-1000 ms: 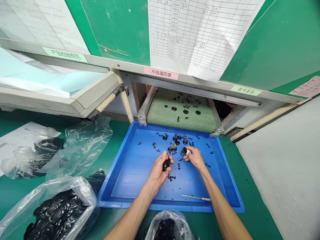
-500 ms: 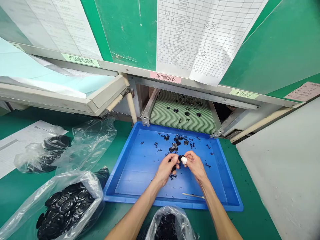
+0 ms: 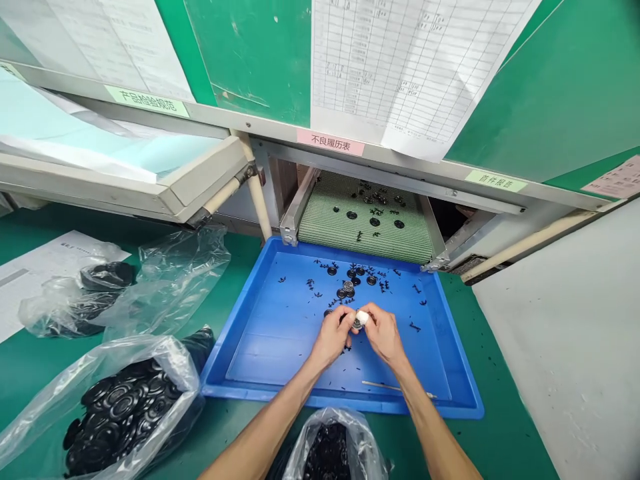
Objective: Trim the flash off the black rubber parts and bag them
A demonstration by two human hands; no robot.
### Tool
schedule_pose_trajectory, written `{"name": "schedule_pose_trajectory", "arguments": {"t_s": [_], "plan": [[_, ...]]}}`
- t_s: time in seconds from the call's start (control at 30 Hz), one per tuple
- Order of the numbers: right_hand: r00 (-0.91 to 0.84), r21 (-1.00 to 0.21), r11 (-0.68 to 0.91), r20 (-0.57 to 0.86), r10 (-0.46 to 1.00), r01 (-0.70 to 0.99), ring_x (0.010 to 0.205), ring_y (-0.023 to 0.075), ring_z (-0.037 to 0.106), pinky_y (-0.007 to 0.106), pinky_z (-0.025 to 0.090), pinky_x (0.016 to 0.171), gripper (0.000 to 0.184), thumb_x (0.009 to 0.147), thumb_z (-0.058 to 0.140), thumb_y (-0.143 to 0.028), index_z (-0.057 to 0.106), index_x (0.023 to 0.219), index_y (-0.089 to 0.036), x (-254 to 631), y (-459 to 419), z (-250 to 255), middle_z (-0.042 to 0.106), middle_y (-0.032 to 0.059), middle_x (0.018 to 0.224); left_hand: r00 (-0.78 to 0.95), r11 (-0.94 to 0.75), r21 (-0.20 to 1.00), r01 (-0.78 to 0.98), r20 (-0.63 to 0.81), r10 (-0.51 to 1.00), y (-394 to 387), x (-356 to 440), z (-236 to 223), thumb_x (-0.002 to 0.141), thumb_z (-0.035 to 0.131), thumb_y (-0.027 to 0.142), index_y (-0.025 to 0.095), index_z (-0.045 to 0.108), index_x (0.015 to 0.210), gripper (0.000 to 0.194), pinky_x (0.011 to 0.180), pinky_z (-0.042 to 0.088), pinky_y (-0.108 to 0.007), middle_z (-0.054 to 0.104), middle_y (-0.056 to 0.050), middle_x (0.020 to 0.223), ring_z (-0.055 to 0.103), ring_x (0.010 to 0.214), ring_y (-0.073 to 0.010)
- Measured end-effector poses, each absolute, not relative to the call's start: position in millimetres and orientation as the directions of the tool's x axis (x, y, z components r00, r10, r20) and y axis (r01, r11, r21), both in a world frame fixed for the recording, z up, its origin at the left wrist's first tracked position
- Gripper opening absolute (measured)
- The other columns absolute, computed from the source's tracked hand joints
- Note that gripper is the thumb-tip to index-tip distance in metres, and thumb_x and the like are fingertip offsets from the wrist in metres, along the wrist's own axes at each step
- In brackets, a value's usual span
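Note:
My left hand (image 3: 332, 337) and my right hand (image 3: 383, 336) meet above the middle of a blue plastic tray (image 3: 220, 360). Between their fingertips is a small round black part (image 3: 357, 324) with a metallic-looking centre, partly hidden by my fingers. A white wrap covers one right fingertip. Loose black sprue bits and several round black parts (image 3: 349, 288) lie scattered on the tray just beyond my hands.
A green mesh conveyor belt (image 3: 365, 230) with more black parts ends at the tray's far edge, under a metal frame. Plastic bags of black discs (image 3: 120, 407) lie left and near. A thin stick (image 3: 395, 387) lies in the tray.
My hands have come closer together, and both now hold the round black part. The head view has shifted slightly.

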State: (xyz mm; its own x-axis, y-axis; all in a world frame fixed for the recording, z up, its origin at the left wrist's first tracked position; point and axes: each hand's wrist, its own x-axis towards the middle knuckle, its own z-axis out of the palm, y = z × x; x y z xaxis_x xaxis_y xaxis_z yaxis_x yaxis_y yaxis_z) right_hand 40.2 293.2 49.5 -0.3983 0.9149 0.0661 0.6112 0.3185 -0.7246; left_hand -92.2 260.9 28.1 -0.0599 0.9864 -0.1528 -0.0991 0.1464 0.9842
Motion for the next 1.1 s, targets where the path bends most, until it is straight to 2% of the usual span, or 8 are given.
{"name": "schedule_pose_trajectory", "arguments": {"t_s": [0.17,0.33,0.47,0.57,0.67,0.77,0.93,1.1], "plan": [[-0.365,-0.654,0.248,-0.046,0.93,0.714,0.059,0.0114,0.058,0.02,0.042,0.058,0.031,0.084,0.034,-0.011,0.061,0.097,-0.019,41,334,32,0.065,-0.0004,0.07,-0.209,0.156,0.956,-0.247,-0.21,0.955,264,-95,31,0.079,0.057,0.043,0.015,0.057,0.078,0.027,0.042,0.039,-0.02,0.056,0.001,0.062,0.051,0.045,-0.009],[-0.181,-0.524,0.143,-0.021,0.983,0.839,0.095,0.0233,0.059,0.03,0.042,0.078,0.035,0.081,0.042,-0.01,0.059,0.112,-0.014,49,395,25,0.058,0.0155,0.111,-0.037,0.277,0.7,-0.658,-0.397,0.917,264,-102,44,0.07,0.072,0.033,0.014,0.062,0.093,0.031,0.044,0.043,-0.017,0.057,-0.001,0.073,0.062,0.063,-0.0123],[-0.16,-0.523,0.1,-0.069,0.985,0.846,0.092,0.0247,0.059,0.03,0.042,0.077,0.03,0.076,0.051,-0.009,0.063,0.103,-0.014,45,415,17,0.059,0.0155,0.107,-0.011,0.25,0.518,-0.818,-0.448,0.894,265,-111,47,0.073,0.07,0.034,0.014,0.062,0.086,0.025,0.042,0.044,-0.014,0.059,-0.003,0.082,0.065,0.071,-0.0138],[-0.166,-0.588,0.076,-0.101,0.981,0.805,0.088,0.0218,0.06,0.03,0.043,0.077,0.037,0.073,0.052,-0.008,0.062,0.108,-0.016,49,413,13,0.063,0.0098,0.095,-0.01,0.227,0.465,-0.856,-0.454,0.891,265,-115,46,0.073,0.071,0.033,0.015,0.059,0.078,0.022,0.044,0.046,-0.014,0.061,-0.004,0.087,0.065,0.075,-0.0142],[-0.184,-0.694,0.031,-0.148,0.972,0.719,0.074,0.0174,0.062,0.029,0.047,0.071,0.036,0.074,0.049,-0.013,0.063,0.106,-0.018,56,400,13,0.064,0.0038,0.081,0.018,0.268,0.505,-0.821,-0.445,0.895,265,-113,43,0.067,0.076,0.025,0.015,0.06,0.081,0.024,0.038,0.038,-0.01,0.06,-0.002,0.084,0.06,0.064,-0.0078],[-0.209,-0.81,-0.049,-0.208,0.955,0.584,0.059,0.0144,0.061,0.027,0.05,0.059,0.028,0.078,0.048,-0.025,0.063,0.098,-0.015,55,374,15,0.062,0.0022,0.07,0.032,0.334,0.619,-0.711,-0.447,0.894,265,-106,39,0.066,0.076,0.031,0.014,0.061,0.087,0.031,0.033,0.025,-0.01,0.057,-0.001,0.076,0.052,0.054,-0.005],[-0.287,-0.932,-0.097,-0.205,0.936,0.35,0.055,0.012,0.059,0.023,0.049,0.05,0.029,0.08,0.049,-0.043,0.055,0.09,-0.017,38,319,25,0.061,0.0009,0.065,-0.057,0.337,0.834,-0.436,-0.399,0.915,263,-94,33,0.07,0.068,0.044,0.015,0.059,0.091,0.037,0.037,0.027,-0.014,0.056,0.0,0.069,0.047,0.052,-0.0073],[-0.347,-0.95,0.006,-0.109,0.931,0.313,0.048,0.0083,0.051,0.019,0.04,0.044,0.012,0.075,0.052,-0.028,0.054,0.084,-0.02,38,302,39,0.056,-0.0038,0.065,-0.035,0.306,0.916,-0.259,-0.325,0.945,261,-97,34,0.076,0.058,0.044,0.015,0.06,0.088,0.032,0.04,0.026,-0.018,0.049,0.004,0.054,0.038,0.043,-0.0075]]}}
